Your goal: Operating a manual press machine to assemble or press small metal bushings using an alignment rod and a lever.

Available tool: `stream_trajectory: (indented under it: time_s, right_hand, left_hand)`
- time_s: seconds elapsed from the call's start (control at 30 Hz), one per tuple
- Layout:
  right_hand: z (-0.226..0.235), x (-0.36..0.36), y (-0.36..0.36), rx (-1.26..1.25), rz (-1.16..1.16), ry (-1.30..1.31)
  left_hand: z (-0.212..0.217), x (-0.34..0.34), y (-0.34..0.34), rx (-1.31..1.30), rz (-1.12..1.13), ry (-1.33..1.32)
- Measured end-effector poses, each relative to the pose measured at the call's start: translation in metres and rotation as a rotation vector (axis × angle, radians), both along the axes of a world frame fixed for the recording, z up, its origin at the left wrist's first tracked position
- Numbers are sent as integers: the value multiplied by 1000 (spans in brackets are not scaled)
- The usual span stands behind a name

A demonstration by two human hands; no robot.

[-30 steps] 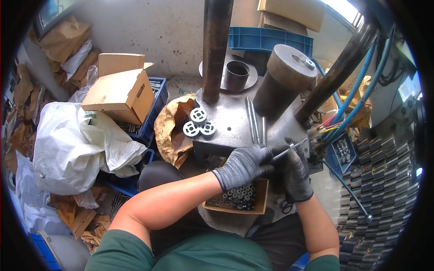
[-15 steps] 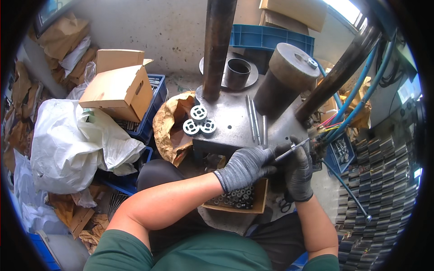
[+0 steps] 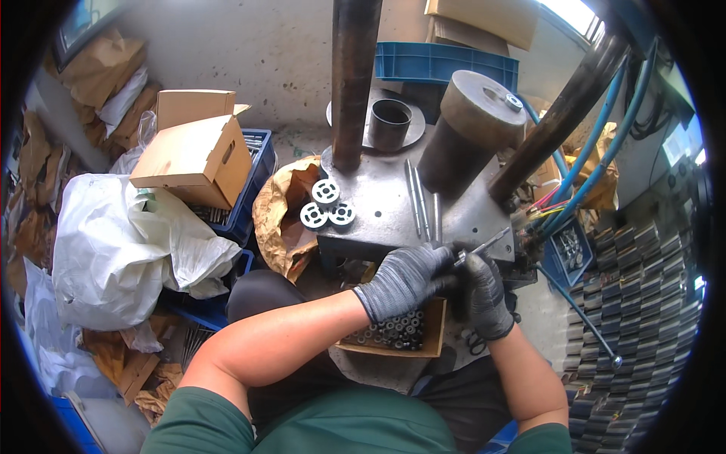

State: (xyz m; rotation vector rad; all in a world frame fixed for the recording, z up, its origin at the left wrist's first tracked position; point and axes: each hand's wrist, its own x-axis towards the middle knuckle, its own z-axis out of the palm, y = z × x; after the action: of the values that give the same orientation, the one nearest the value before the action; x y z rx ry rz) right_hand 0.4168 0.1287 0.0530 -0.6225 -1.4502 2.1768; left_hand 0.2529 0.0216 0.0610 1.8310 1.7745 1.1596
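Both hands wear grey knit gloves and meet at the front edge of a metal press table (image 3: 367,236). My right hand (image 3: 490,299) is closed around a slim metal shaft (image 3: 491,240), whose free end points up and away to the right. Beside its near end, my left hand (image 3: 408,278) has its fingers curled; what they hold is hidden. Several similar metal rods (image 3: 417,198) lie on the table just beyond my left hand. To the left, three round slotted white-faced parts (image 3: 326,191) sit clustered at the table's edge.
A heavy steel cylinder (image 3: 463,140) and two thick columns (image 3: 355,91) rise from the table. Below my hands is a carton (image 3: 431,333) of small round parts. Blue hoses (image 3: 597,163) and stacked dark metal pieces (image 3: 635,303) are on the right; a cardboard box (image 3: 189,159) stands left.
My right hand has shifted slightly left and down with the shaft, and its fingers have moved toward the shaft's near end. My left hand stays beside it. The whole view has shifted a little.
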Motion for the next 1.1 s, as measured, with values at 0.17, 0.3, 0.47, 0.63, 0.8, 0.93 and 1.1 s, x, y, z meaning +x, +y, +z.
stream_trajectory:
  time_s: [0.17, 0.3, 0.47, 0.63, 0.8, 0.93, 1.1]
  right_hand:
    - [28, 12, 18, 217, -41, -198]
    - [27, 14, 51, 624, -415, -96]
    - [7, 18, 103, 724, -342, -496]
    - [-2, 16, 123, 528, -412, -358]
    - [25, -15, 94, 522, -376, -266]
    - [41, -65, 41, 389, -253, -88]
    - [35, -145, -2, 267, -88, -41]
  left_hand:
    - [10, -5, 1, -77, 15, 137]
    - [17, -28, -4, 11, 123, 100]
    - [28, -106, -25, 56, 442, -8]
    - [23, -177, -48, -83, 606, -171]
    - [-3, -202, -49, -260, 639, -58]
    - [-17, -205, -41, -375, 599, -104]
    - [-23, -207, -29, -410, 513, -195]
